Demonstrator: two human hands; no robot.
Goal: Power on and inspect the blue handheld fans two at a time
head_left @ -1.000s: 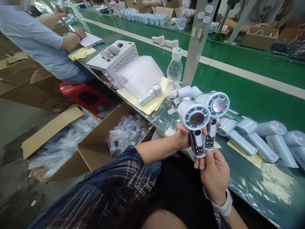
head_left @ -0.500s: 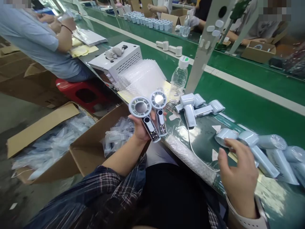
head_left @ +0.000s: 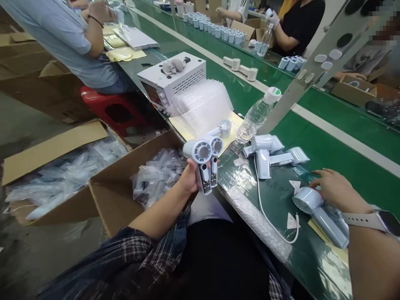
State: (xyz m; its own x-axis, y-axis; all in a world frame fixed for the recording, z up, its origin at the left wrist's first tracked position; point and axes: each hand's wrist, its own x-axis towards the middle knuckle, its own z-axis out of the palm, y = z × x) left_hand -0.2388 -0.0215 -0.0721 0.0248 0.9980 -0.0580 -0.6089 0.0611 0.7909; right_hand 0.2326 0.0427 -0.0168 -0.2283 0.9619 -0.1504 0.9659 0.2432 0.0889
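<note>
Gripping two handheld fans (head_left: 204, 160) by handles, L hand (head_left: 187, 179) fingers wrapped tight, held off the bench edge over open carton (head_left: 125, 187) | R hand (head_left: 336, 189) fingers loosely spread, resting on belt (head_left: 328, 154), touching pale-blue fan (head_left: 318, 208) w/ nothing clasped | white cable (head_left: 265, 212) loops betw hands | water bottle (head_left: 256, 118) behind.

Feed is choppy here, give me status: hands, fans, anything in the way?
Left hand shut on two handheld fans, held over the table edge. Right hand open, resting on a fan on the table. White cable lies alongside it.
</note>
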